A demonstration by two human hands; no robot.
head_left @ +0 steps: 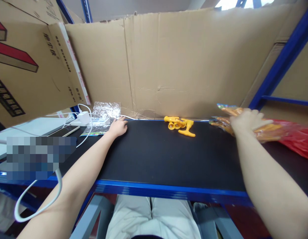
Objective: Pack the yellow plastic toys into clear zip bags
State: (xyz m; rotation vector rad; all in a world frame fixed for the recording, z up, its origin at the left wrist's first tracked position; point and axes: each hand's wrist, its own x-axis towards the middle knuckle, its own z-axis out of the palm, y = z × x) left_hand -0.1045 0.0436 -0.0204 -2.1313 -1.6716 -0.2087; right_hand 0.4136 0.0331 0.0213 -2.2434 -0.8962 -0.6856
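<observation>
My left hand (119, 126) lies on the black tabletop (168, 159), fingers stretched out, beside flat, empty-looking clear plastic bags (106, 111). Over on the right, my right hand (247, 121) rests across clear plastic bags (223, 122) with orange-yellow items inside. Its fingers are spread and slightly blurred; the palm's underside is hidden. Between the hands, near the back edge, sits a small cluster of loose yellow plastic pieces (175, 122). Next to them lies a yellow T-shaped piece (187, 127).
A red plastic bag (298, 137) lies at the far right. On the left are a white charger (83, 118), cables and a phone (63, 131). A cardboard sheet (168, 66) walls the back, and a large cardboard box (31, 66) overhangs the left. Blue posts (283, 59) frame the bench.
</observation>
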